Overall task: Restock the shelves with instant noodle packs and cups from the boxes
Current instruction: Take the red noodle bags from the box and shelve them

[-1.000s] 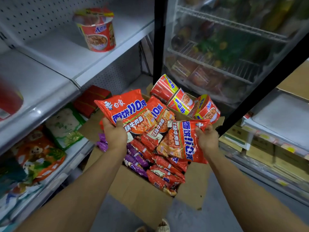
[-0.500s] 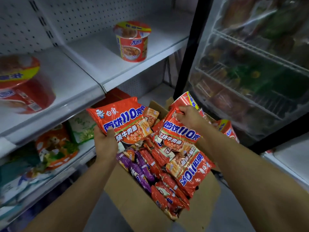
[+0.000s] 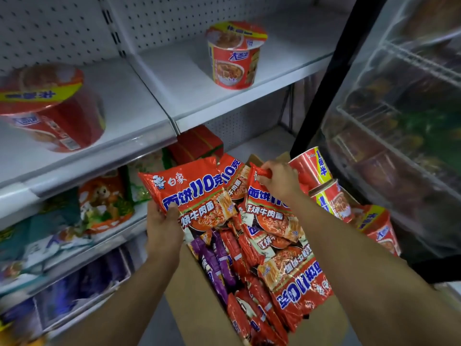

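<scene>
A cardboard box [image 3: 197, 303] below me is full of red and purple instant noodle packs. My left hand [image 3: 163, 231] grips the lower edge of a red noodle pack [image 3: 192, 191] held up over the box's left side. My right hand [image 3: 279, 178] pinches the top edge of a second red noodle pack [image 3: 269, 213] standing in the box. Several red noodle cups [image 3: 311, 168] lie at the box's far right corner. On the white shelf [image 3: 179, 71] stand two red cups, one at the right [image 3: 234, 56] and a blurred one at the left [image 3: 50, 108].
A glass-door fridge [image 3: 399, 108] with a black frame stands close on the right. Lower shelves at the left hold snack bags [image 3: 104, 198] and a red carton [image 3: 197, 143]. The white shelf has bare room between the two cups.
My right hand has shifted from the pack's middle top to pinching its upper corner, and the view has tilted up toward the shelf. My left hand keeps its pack raised.
</scene>
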### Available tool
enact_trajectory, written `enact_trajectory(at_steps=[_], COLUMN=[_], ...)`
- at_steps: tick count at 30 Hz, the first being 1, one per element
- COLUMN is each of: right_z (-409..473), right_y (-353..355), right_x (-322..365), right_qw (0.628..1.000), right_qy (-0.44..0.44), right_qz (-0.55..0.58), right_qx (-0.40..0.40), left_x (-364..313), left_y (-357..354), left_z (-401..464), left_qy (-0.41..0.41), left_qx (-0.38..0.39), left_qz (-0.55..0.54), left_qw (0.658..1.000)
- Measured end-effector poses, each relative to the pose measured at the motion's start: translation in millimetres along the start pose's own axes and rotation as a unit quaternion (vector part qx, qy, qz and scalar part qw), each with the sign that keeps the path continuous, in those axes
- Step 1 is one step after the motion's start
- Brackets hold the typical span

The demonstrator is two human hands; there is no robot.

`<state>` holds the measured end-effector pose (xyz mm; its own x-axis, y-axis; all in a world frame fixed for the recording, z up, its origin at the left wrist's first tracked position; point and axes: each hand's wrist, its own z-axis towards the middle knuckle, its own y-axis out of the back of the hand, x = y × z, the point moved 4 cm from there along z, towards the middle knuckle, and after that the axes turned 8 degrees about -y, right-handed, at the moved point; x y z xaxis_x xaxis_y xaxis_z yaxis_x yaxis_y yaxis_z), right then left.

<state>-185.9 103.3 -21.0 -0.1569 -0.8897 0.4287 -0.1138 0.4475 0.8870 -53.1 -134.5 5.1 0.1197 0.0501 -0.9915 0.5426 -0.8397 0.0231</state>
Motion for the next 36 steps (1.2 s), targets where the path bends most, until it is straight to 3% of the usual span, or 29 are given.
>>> enact_trajectory(at_steps=[3, 9, 14, 16, 19, 25, 36], right_z=[-9.6, -49.7, -64.8, -68.5, -67.7, -63.4, -78.6], right_y=[-0.7, 9.6, -11.3, -22.6, -32.2, -30.8, -2.7], right_x=[-8.8, -47.3, -74.4, -75.4, -79.2, -72.6, -31.2], right_qw=[0.996, 0.985, 0.950, 0.933, 0.913, 0.893, 0.942], right_qy=[-0.011, -0.119, -0.266, -0.302, -0.326, -0.315, -0.150], right_qz=[0.082, 0.111, 0.161, 0.193, 0.242, 0.322, 0.297], right_qx=[-0.038, -0.066, -0.001, 0.040, 0.038, -0.005, -0.045], left_x=[-0.8, -11.6, -11.2, -10.0, -4.3, 4.3, -4.2], left_y=[-1.8, -8.7, -9.1, -8.4, -4.3, 10.4, 47.0], left_z=[-2.0, -8.1, -5.3, -5.1, -4.0, 0.5, -4.2], left_qy=[-0.007, -0.018, -0.022, -0.026, -0.025, -0.022, -0.053], left_qx=[0.004, 0.016, 0.022, 0.022, 0.022, 0.009, -0.019], left_qz=[0.001, -0.008, -0.006, -0.002, 0.001, 0.028, 0.055], left_qw=[1.000, 1.000, 1.000, 0.999, 0.999, 0.999, 0.997])
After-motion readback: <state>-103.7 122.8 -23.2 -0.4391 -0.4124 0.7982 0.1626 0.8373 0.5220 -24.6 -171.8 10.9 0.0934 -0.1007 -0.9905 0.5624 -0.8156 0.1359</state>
